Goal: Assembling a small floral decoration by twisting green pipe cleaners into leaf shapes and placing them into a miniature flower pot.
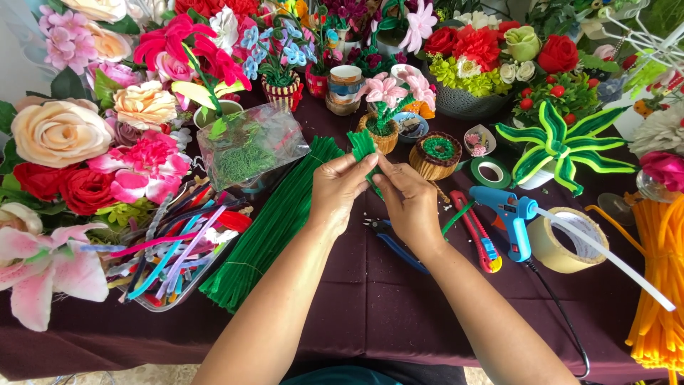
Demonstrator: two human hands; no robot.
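Both hands [374, 189] pinch green pipe-cleaner bundle [362, 145] btwn fingertips.

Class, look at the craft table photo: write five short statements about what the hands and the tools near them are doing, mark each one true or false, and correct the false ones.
1. Both hands pinch a bunch of green pipe cleaners. True: the left hand and right hand meet on it.
2. The blue glue gun is in the right hand. False: it lies on the dark tablecloth, right of that hand.
3. A long bundle of green pipe cleaners lies left of the left hand. True.
4. The roll of tan tape sits on the far left. False: it is right of the glue gun.
5. The orange pipe cleaners lie in the clear tray. False: they lie at the table's right edge.
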